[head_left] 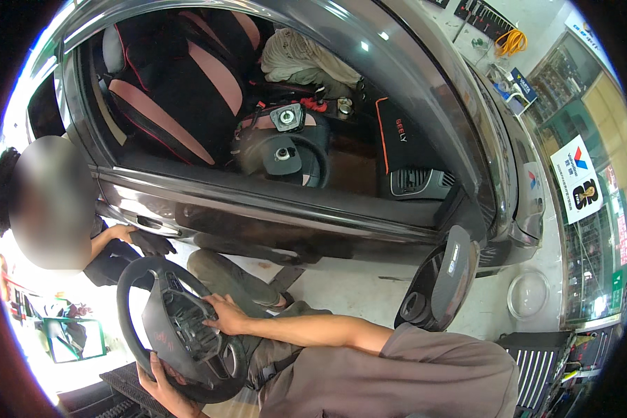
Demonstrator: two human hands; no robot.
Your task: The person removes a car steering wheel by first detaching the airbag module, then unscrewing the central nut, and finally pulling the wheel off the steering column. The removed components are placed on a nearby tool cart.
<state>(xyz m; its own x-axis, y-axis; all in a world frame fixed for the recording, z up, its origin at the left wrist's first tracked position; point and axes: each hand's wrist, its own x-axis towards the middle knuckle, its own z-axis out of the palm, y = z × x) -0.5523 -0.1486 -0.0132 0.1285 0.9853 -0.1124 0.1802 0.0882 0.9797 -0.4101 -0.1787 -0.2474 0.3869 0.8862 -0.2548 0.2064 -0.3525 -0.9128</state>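
Note:
My left hand point(161, 385) grips the lower left rim of a black steering wheel point(134, 348), fingers closed round it. My right hand point(226, 315) is on the wheel's right side, its fingers curled over the rim toward the hub. The wheel is tilted and off the car. Its hub centre shows bare, with an open recess and dark inner parts. Close to its top, another person's black-gloved hand point(153, 242) hangs beside the car door point(209, 219), apart from the wheel.
Through the car window, a black seat with pink panels point(216, 76) shows, and dark boxy parts with round fittings point(285, 118). The side mirror point(442, 279) juts out at right. A coworker point(111, 258) stands at left. A glass cabinet point(589, 265) lines the right.

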